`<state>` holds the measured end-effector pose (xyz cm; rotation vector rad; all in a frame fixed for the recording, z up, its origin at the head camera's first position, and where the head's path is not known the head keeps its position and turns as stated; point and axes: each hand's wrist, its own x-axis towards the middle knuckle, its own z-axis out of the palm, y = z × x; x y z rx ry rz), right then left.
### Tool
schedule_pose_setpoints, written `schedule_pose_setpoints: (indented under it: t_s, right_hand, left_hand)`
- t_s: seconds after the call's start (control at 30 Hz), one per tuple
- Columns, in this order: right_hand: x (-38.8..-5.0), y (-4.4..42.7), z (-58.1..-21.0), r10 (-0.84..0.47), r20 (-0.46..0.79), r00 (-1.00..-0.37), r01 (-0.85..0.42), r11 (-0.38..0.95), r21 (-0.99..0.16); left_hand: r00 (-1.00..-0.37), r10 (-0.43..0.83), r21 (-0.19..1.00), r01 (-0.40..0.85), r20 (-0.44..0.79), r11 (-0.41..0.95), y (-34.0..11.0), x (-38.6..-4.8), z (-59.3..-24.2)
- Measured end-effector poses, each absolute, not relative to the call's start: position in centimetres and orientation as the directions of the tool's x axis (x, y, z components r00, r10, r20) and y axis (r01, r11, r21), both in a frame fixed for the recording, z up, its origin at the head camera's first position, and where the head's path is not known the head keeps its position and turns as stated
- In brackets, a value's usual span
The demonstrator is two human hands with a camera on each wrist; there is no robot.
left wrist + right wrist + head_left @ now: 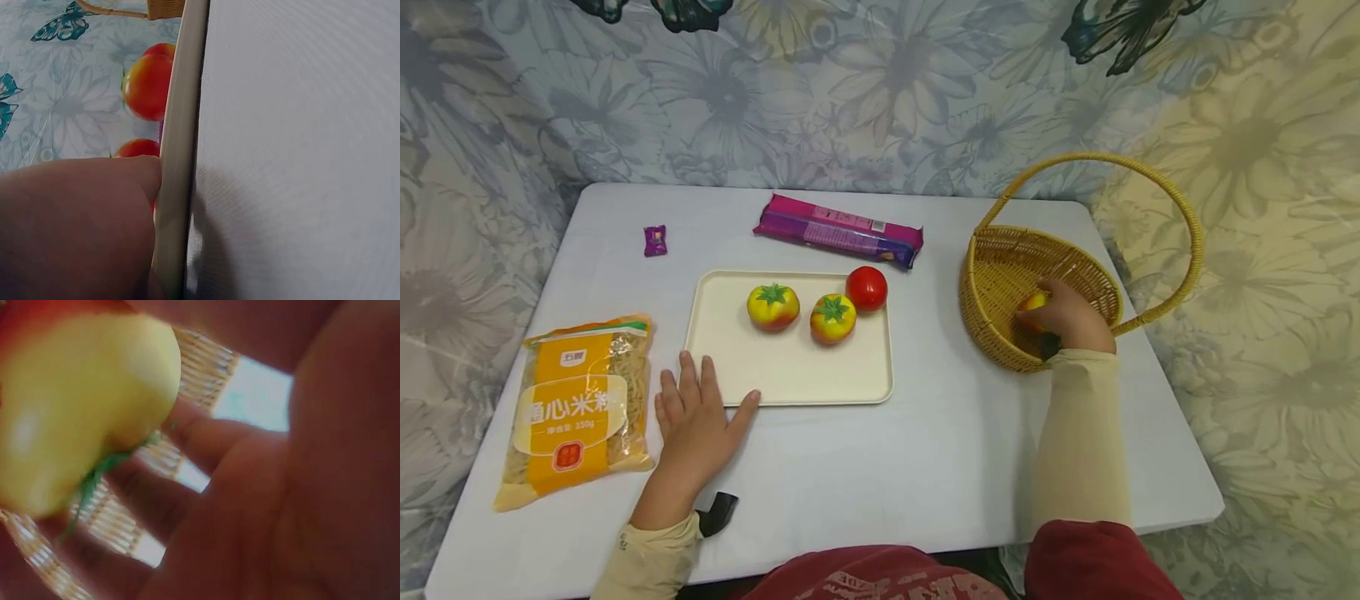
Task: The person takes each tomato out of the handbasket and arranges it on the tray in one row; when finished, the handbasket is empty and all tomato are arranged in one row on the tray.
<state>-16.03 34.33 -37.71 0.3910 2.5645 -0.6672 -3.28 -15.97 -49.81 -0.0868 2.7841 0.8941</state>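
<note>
Inside the woven basket (992, 329), my right hand (1070, 321) grips a yellow-red toy tomato (1032, 302). Close up in the right wrist view, the tomato (81, 406) shows its green leaves, with fingers around it. My left hand (698, 421) lies with fingers spread at the front left edge of a cream tray (797, 379), the thumb touching its rim. On the tray are two yellow-red tomatoes (772, 307) and, at the back right corner, a plain red tomato (867, 289). The left wrist view shows the tray's rim (178, 144) beside my thumb.
A bag of pasta (576, 408) lies left of my left hand. Behind the tray are a long purple snack packet (838, 231) and a small purple wrapped candy (655, 241). The basket's tall handle (1193, 242) leans to the right, past the white table's (955, 475) edge.
</note>
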Motion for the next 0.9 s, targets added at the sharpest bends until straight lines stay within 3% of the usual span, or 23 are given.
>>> schedule_pose_setpoints:
  t_s: [0.17,0.57,0.9]
  right_hand:
    - [-16.2,34.7,-37.9,0.17,-0.52,-0.837,0.393,0.848,-0.355]
    - [-15.8,33.6,-36.3,0.173,-0.355,-0.919,0.336,0.817,-0.469]
    - [-16.3,30.7,-34.1,0.17,-0.296,-0.94,0.303,0.815,-0.494]
  left_hand:
    - [-0.975,0.005,0.57,-0.126,-0.222,0.812,-16.0,-3.3,-49.9]
    - [-0.982,0.006,0.584,-0.108,-0.189,0.804,-15.8,-3.3,-50.1]
    - [-0.984,0.003,0.592,-0.104,-0.177,0.799,-16.0,-3.4,-50.4]
